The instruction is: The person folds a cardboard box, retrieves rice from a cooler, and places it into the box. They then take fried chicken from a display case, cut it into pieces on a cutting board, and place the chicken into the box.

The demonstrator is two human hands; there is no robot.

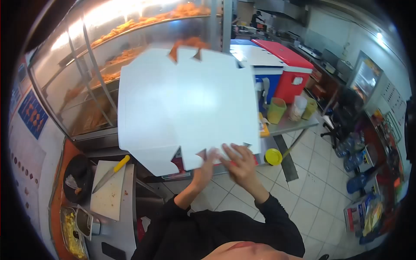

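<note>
A large unfolded white cardboard box, flat with notched flaps along two edges, spreads out in front of me. My left hand grips its near edge beside a triangular notch, with the fingertips slightly blurred. Just to the right, my right hand holds the same edge near the corner, its fingers bent over the board. The two hands are close together. Whatever lies directly beneath the cardboard is mostly hidden.
A lit glass case of fried food stands behind the cardboard. At left, a yellow-handled knife lies on a cutting board. Red and blue coolers and a green pitcher stand at right. A person is far back.
</note>
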